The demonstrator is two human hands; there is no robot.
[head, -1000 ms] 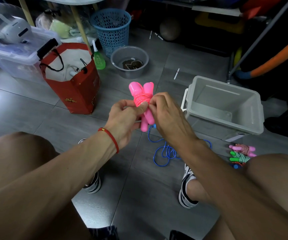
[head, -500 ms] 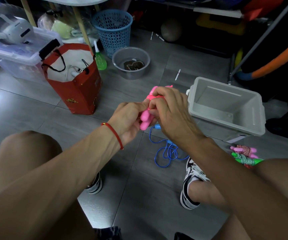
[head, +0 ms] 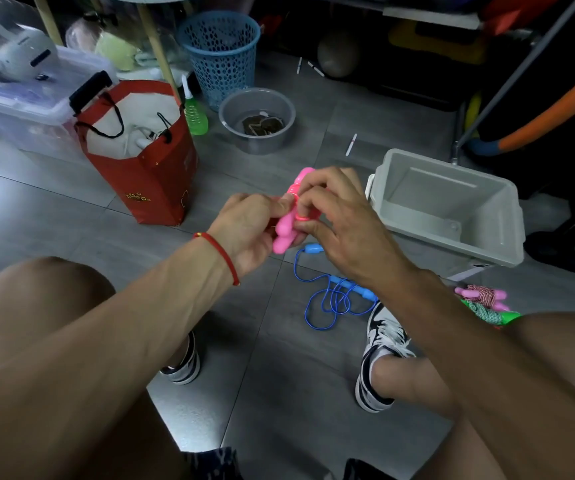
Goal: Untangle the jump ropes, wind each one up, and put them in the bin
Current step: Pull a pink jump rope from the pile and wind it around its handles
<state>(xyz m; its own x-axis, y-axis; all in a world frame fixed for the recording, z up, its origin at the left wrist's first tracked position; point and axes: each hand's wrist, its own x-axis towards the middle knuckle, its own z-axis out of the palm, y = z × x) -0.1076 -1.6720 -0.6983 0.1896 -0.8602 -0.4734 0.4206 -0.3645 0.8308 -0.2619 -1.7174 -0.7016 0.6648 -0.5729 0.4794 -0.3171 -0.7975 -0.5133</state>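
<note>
- Pink jump rope (head: 288, 225), handles side by side and cord wound around their middle, held up above the grey floor (head: 279, 368), between the knees and just left of the bin.
- Left hand (head: 249, 230), red string bracelet (head: 222, 252) at the wrist, gripping the pink handles from the left, fingers curled, thumb tip pressed against the wound cord.
- Right hand (head: 339, 220) curled round the bundle from the right; fingers bent over the top of the handles, a loop of pink cord caught around one fingertip.
- Grey bin (head: 487, 233) on the floor to the right of the hands, open top, tilted toward the camera, nothing seen inside.
- Blue jump rope (head: 331, 299) loose on the floor below the hands, cord in tangled loops, one handle just under the right hand, the other beside the right shoe (head: 383, 344).
- Two more wound ropes, one with pink handles (head: 483, 296) and one with green handles (head: 490, 315), lying near the right knee, partly hidden by the leg.
- Farther back: red paper bag (head: 161, 181), grey bowl (head: 256, 121), blue mesh basket (head: 222, 50), green bottle (head: 194, 114), clear storage box (head: 19, 109).
</note>
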